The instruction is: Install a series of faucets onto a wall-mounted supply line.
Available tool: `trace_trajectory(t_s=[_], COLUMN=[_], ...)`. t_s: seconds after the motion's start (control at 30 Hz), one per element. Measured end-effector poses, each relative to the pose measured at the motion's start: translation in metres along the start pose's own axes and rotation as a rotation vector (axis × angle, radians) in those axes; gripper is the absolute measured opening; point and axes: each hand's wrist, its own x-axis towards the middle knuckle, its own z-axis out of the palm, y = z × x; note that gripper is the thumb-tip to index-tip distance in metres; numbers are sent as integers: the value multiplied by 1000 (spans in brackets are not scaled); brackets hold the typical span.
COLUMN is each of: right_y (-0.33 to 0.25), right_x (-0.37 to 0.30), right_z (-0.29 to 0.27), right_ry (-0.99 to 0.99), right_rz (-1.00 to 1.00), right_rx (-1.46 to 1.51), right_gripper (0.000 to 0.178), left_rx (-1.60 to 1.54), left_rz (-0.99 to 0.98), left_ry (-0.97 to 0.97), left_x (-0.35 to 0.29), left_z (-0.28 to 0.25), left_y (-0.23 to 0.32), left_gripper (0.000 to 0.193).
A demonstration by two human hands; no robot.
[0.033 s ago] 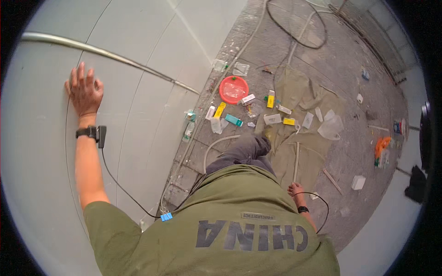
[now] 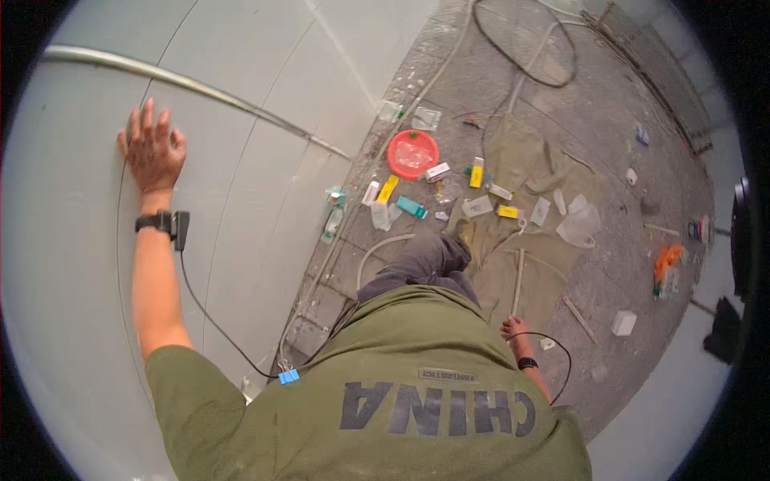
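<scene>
My left hand (image 2: 155,156) lies on the pale grey panel wall (image 2: 72,240), fingers stretched out and spread, just below a metal rail (image 2: 216,100). A black device on its wrist (image 2: 180,230) has a cable running to a blue binder clip (image 2: 289,377) by my shirt. Low on the right, my right hand (image 2: 514,328) hangs with its fingers curled. A pale stick (image 2: 519,280) runs up to those fingers; I cannot tell whether they grip it or it lies on the cloth beyond. The brownish cloth (image 2: 553,272) is spread rumpled on the floor.
Ahead stands a red basin (image 2: 413,154) with clear plastic inside. Small cartons lie scattered, including a yellow box (image 2: 476,172) and a teal box (image 2: 411,208). A hose (image 2: 429,84) runs along the wall's foot. A clear bag (image 2: 576,228), a wooden strip (image 2: 579,319) and a white block (image 2: 624,323) lie rightward.
The view has shifted slightly, so the floor things sit a little further right. My left hand stays on the wall, and my right hand keeps nearly the same place.
</scene>
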Motion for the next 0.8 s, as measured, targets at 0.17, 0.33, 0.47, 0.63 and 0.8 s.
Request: trace_trajectory(t_s=[0.17, 0.33, 0.47, 0.63, 0.8], right_y=[-22, -33, -33, -27, 3], right_x=[10, 3, 12, 2, 26], right_z=[33, 65, 70, 74, 82], right_ry=[-30, -85, -115, -226, -115], right_rz=[-4, 46, 16, -115, 16], right_rx=[-59, -159, -112, -167, -18], right_gripper=[32, 27, 24, 17, 20], left_rx=[27, 62, 41, 33, -15], left_rz=[21, 52, 58, 41, 18], left_ry=[-55, -56, -70, -33, -46], left_x=[-3, -7, -5, 8, 3], left_z=[2, 4, 11, 0, -8], left_y=[2, -4, -2, 0, 8], left_gripper=[42, 44, 47, 49, 50])
